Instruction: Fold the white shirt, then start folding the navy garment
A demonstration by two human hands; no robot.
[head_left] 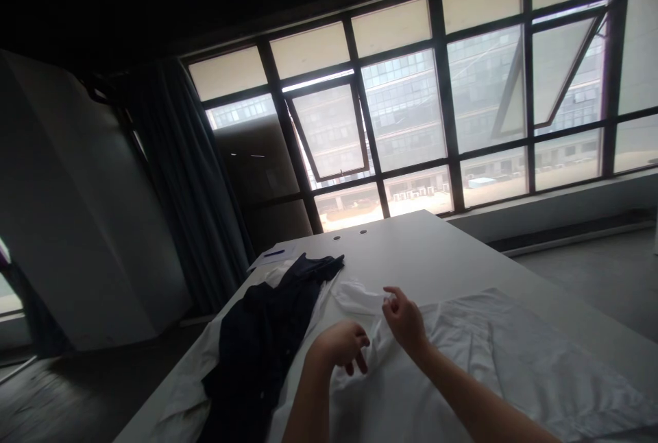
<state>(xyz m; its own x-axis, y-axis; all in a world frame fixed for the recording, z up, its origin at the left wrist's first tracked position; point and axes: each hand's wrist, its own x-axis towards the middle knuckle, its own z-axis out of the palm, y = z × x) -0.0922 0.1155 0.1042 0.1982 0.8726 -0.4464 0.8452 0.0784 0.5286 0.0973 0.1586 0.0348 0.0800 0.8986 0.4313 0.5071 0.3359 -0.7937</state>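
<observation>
Left hand (342,345) hangs half-open and empty, right hand (404,319) pinches near rumpled white cloth (457,354) (holding it or not, hard to tell), dark cloth (260,340) lying unfolded beside.

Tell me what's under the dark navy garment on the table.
White cloth sticks out from beneath the dark navy garment along both long edges, on the white table. What lies under its middle is covered and cannot be seen.

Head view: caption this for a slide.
Left hand, right hand over crumpled white fabric beside a dark garment on a table.
</observation>
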